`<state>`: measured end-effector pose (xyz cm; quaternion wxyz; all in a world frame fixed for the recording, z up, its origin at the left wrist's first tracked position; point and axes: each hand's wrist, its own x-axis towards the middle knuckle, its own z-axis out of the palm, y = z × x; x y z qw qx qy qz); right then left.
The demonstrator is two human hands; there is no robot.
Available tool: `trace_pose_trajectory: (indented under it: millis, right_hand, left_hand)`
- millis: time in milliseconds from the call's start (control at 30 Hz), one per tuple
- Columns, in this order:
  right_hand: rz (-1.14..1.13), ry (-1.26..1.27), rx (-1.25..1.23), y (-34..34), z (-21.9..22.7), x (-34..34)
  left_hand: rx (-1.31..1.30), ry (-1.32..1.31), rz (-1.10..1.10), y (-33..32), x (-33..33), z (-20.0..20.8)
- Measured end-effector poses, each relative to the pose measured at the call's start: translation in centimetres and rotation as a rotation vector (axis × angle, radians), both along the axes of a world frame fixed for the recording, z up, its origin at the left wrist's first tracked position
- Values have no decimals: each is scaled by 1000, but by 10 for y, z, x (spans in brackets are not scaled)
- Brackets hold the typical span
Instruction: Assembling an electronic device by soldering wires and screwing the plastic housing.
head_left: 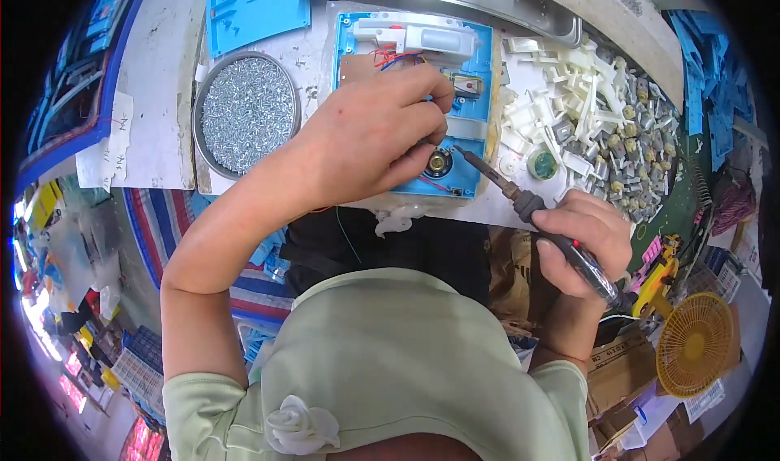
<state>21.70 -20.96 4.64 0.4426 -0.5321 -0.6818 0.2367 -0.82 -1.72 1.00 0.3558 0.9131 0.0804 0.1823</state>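
Note:
My right hand (587, 240) is wrapped round the dark handle of a soldering iron (561, 238). Its tip points up and left, close to a small round speaker (439, 163) in a blue plastic housing (484, 79). Over that housing my left hand (378, 132) reaches in with its fingers curled together. What its fingertips pinch is hidden behind the hand. Red and blue wires (388, 56) show just beyond the knuckles, below a white plastic part (443, 43) in the housing. A thin red wire (435, 185) runs near the speaker.
Left of the housing stands a round metal bowl (197, 128) full of small screws. White plastic parts (561, 87) and small motor-like metal parts (638, 148) are heaped on the right, near a small green round container (542, 165). A metal tray (487, 6) lies behind. A yellow fan (695, 345) stands lower right.

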Motion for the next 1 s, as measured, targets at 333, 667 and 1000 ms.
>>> trace_pose_trajectory:
  millis: [333,667,1000]
  right_hand:
    - [10,-10,-34,0,-4,-4]
    - [33,-21,-96,3,0,0]
    - [1,6,-127,-1,4,7]
  left_hand:
    - [32,-3,-23,4,-1,-1]
    - [60,-7,-46,6,0,-2]
    - [57,1,-55,6,1,-3]
